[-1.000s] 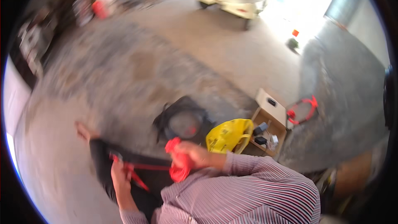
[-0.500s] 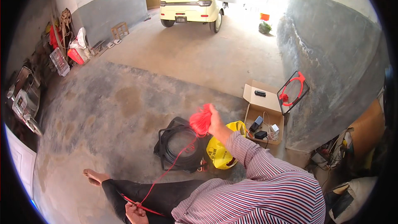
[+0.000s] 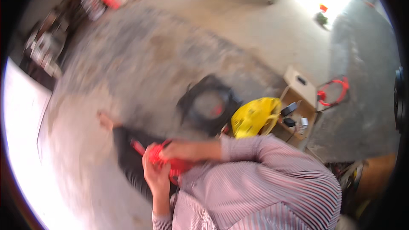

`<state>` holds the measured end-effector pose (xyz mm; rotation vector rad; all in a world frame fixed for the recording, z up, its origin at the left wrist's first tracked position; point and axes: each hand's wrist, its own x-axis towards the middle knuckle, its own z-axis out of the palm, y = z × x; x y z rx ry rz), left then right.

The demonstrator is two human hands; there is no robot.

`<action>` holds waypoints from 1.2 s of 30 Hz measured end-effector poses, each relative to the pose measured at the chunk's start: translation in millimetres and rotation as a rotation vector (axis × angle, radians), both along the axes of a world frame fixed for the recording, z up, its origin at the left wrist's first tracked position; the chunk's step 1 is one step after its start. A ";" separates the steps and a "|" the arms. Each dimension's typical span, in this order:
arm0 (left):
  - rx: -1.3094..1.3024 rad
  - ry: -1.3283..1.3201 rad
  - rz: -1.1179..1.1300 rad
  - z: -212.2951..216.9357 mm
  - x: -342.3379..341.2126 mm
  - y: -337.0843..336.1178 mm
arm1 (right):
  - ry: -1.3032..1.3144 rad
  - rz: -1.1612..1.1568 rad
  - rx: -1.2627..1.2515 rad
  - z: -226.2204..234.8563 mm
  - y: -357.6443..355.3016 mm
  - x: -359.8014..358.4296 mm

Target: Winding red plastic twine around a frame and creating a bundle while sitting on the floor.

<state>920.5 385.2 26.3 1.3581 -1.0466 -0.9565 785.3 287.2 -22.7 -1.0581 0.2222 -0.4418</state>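
Both hands (image 3: pixel 164 162); blurred red bundle (image 3: pixel 170 164)

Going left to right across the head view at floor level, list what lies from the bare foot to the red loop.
Bare foot → black coil on the floor → yellow bag → open cardboard box → red loop beside the box.

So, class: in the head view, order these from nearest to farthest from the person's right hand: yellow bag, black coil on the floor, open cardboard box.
From the right hand:
1. Black coil, just ahead on the floor.
2. Yellow bag, ahead and to the right.
3. Cardboard box, farther right, beyond the bag.
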 end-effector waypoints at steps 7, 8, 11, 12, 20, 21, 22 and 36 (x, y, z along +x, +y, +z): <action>-0.262 0.389 0.170 35.9 49.6 -17.8 | 0.164 0.411 0.260 4.8 -59.0 2.1; -0.313 0.342 0.188 39.0 67.2 -21.3 | 0.023 0.407 0.276 -3.6 -73.4 5.2; -0.219 -0.789 0.236 17.8 118.7 -29.7 | 0.019 0.048 0.268 -8.1 -95.5 17.9; -0.208 -0.788 0.246 10.2 122.1 -34.8 | 0.207 -0.023 0.094 -5.3 -101.4 24.0; 0.312 -0.674 0.024 -42.2 84.9 -51.3 | 0.498 -0.115 -1.055 -46.0 -71.4 73.3; 0.317 -0.666 0.029 -45.0 85.3 -49.2 | 0.501 -0.105 -1.055 -45.5 -70.0 71.0; 0.203 -0.770 0.073 -49.4 87.1 -46.1 | 0.439 -0.183 -1.053 -44.7 -68.6 66.3; 0.296 0.792 0.322 -85.9 78.0 -44.4 | -0.311 -0.616 0.303 30.1 -115.6 -154.8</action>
